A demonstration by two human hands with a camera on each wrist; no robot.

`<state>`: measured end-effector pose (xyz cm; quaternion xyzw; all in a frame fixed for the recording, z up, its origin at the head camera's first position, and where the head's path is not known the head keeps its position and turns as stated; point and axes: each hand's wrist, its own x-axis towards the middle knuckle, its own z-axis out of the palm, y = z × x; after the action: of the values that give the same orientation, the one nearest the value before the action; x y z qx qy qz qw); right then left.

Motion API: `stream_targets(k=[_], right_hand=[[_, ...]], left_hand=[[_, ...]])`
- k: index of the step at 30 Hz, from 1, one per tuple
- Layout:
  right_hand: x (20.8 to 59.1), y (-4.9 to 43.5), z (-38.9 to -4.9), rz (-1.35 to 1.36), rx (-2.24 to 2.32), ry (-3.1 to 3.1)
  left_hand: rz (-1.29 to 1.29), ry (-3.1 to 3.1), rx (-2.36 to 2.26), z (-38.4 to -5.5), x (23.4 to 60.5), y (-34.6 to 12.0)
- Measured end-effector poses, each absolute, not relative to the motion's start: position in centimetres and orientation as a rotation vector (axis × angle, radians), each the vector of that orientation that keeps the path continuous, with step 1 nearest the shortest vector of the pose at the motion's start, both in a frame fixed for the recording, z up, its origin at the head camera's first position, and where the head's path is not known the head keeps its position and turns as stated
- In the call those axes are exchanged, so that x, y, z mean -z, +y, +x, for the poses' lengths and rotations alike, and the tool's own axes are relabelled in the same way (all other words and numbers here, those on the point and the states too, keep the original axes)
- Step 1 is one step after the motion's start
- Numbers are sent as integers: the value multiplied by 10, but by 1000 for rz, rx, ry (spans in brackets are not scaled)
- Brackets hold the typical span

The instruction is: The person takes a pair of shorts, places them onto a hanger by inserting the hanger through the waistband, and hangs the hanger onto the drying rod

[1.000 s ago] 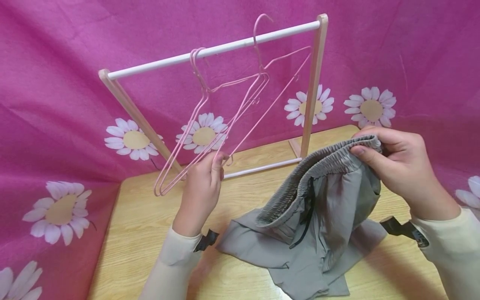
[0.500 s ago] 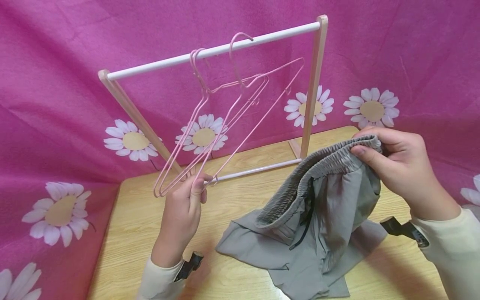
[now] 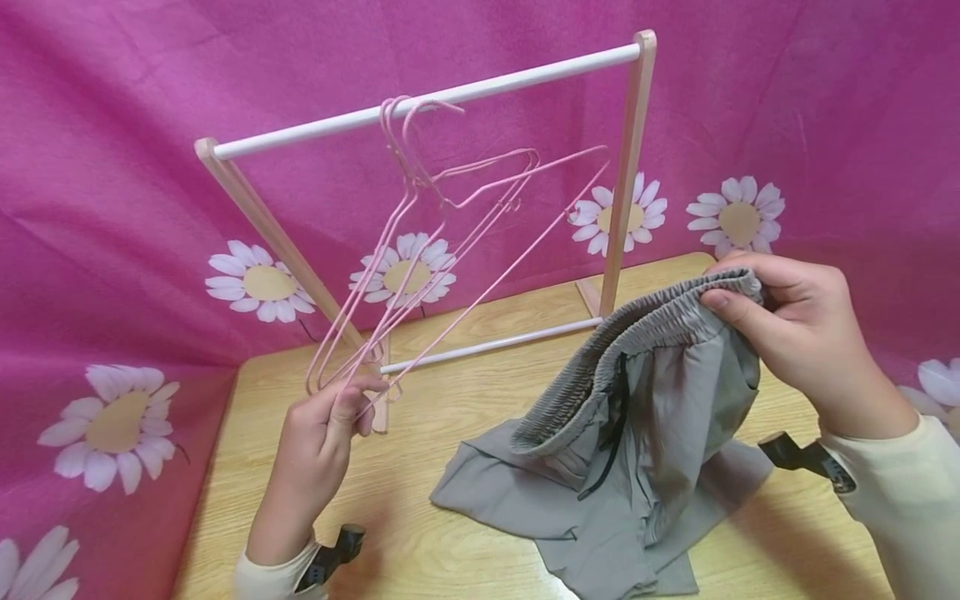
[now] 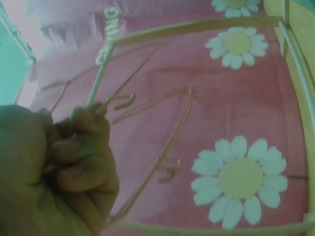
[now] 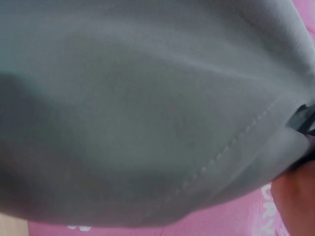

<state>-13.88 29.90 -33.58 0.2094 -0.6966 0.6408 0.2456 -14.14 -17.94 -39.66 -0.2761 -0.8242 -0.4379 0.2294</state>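
Note:
My left hand (image 3: 322,442) pinches a lower corner of a pink wire hanger (image 3: 525,177). This hanger's hook overlaps the rack's top bar; whether it touches the bar I cannot tell. Just left of it, several pink hangers (image 3: 399,154) hang from the bar by their hooks. The curled left hand (image 4: 78,167) also shows in the left wrist view. On the right, my right hand (image 3: 795,333) pinches the elastic waistband of grey pants (image 3: 675,417) with a black drawstring. Their waist is lifted and the legs lie on the table. Grey cloth (image 5: 147,123) fills most of the right wrist view.
The clothes rack has a white top bar (image 3: 525,80), wooden posts (image 3: 628,183) and a white lower bar (image 3: 495,342). It stands at the back of a wood-grain table (image 3: 420,533). Behind hangs a magenta cloth (image 3: 750,100) with daisies.
My left hand has moved down and to the left with the hanger, whose hook slid leftward to beside the hanging ones. My right hand and the pants have stayed put.

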Motion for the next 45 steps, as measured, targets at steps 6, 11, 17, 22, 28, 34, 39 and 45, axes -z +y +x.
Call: stream_targets(k=[6,11,17,22,28,34,39,45], right_hand=[[338,300,-141,597,-1755,-1861],[340,299,-142,614,-1784,-1817],[339,298,-142,615,-1762,-1833],[337,297,-140,589,-1747,-1873],[337,297,-139,571,-1750,-1885],[340,299,-140,609,-1749,-1856],[339,299,-139,570,-1756,-1871],[338,300,-140,578,-1757,-1863]], left_hand=[[-829,-2265,1247,-140,403,-193],[-841,-2269,1276,-137,407,-201],[-853,-2269,1363,-132,408,-213],[-926,-2193,1433,-130,409,-226],[-1005,-2045,1624,-132,415,-239],[-1112,-1896,1811,-134,421,-248],[-1121,-1892,1862,-134,425,-257],[-1121,-1881,1932,-133,428,-266]])
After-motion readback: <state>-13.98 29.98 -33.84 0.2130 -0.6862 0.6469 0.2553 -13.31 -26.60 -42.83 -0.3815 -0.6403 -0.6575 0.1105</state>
